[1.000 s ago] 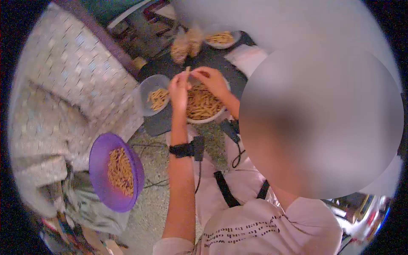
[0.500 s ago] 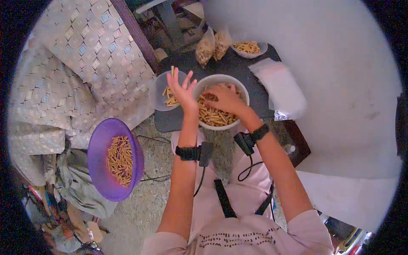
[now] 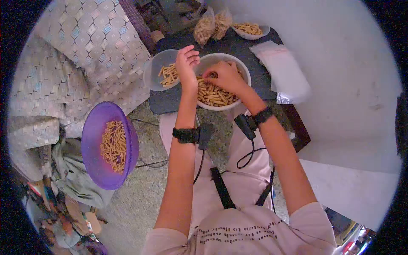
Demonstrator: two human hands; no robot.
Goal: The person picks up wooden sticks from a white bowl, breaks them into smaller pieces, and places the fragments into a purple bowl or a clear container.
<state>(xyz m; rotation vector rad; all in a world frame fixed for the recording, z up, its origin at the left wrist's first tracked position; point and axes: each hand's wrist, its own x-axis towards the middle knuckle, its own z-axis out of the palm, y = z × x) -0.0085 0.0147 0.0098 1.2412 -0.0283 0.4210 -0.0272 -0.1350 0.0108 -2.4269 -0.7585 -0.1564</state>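
Observation:
My right hand (image 3: 228, 78) reaches into a white bowl (image 3: 247, 87) filled with short golden-brown snack sticks (image 3: 216, 95). Its thumb and forefinger are closed together at the sticks, seemingly pinching one; the fingertips are partly hidden. My left hand (image 3: 186, 63) is raised between that bowl and a clear plastic bowl (image 3: 152, 75), palm turned to the right. Its fingers are loosely bent and apart, and I see nothing in them. Several snack sticks (image 3: 169, 75) lie in the clear bowl, partly behind the left hand.
A dark low table (image 3: 170, 102) bears the bowls, two filled plastic bags (image 3: 205, 27), a small bowl of pieces (image 3: 250, 30) and a stack of clear bags (image 3: 284, 76). A purple basin (image 3: 94, 148) of sticks stands left. Patterned fabric (image 3: 97, 46) covers the left side; a wall is right.
The stick seen at my left fingers is no longer visible there, and those fingers have bent inward. My right hand stays in the white bowl, its fingertips drawn together. The camera view has tilted slightly.

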